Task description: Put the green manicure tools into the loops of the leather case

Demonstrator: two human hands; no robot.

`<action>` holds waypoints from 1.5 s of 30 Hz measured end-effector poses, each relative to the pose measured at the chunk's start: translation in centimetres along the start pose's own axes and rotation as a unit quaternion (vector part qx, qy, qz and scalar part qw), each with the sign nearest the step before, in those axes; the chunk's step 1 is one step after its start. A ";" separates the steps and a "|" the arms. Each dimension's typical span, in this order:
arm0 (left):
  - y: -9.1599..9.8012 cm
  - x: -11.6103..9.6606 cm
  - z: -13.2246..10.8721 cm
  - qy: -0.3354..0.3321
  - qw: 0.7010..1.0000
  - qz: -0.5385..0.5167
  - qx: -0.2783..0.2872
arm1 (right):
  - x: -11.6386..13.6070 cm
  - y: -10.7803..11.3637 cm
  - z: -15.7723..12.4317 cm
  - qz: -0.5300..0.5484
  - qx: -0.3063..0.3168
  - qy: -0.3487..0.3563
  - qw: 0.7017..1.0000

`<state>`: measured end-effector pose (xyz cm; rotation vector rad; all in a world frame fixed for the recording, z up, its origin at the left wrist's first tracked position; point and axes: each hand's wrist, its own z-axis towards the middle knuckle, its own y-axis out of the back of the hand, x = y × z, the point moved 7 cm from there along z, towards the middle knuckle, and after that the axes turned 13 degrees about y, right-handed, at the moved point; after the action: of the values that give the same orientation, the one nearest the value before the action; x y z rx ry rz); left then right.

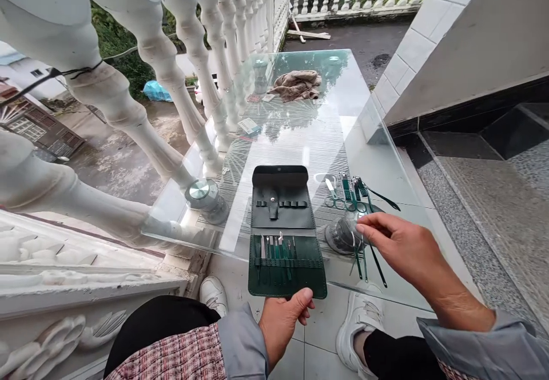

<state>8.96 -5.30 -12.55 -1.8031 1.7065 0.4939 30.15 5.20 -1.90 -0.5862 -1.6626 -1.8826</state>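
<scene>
A dark green manicure case [286, 277] lies unfolded on the glass table, its lower flap holding several slim metal tools [277, 248] in a row of loops. At the case's near edge is my left hand [281, 326], fingers underneath and thumb by the rim, gripping it. My right hand [401, 246] is to the right of the case, thumb and forefinger pinched above several thin green tools [377, 268]. Whatever sits in that pinch is too small to make out. Beyond it lie nail clippers [344, 186] and scissors [338, 203] with green handles.
The glass tabletop [300, 134] rests on round metal-capped supports [201, 191]. Farther back are a crumpled brown cloth [297, 84] and a small box [249, 126]. A white balustrade [184, 54] runs along the left; granite steps [484, 197] rise on the right.
</scene>
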 end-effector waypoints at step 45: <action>0.9 0.0 -0.3 -0.010 0.996 -0.089 0.015 | 4.6 -5.1 3.9 0.269 -0.060 -0.049 0.960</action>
<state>8.07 -5.48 -12.50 -1.9002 1.5145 0.4064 23.18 8.94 -2.23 -1.0759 -1.2771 -1.5713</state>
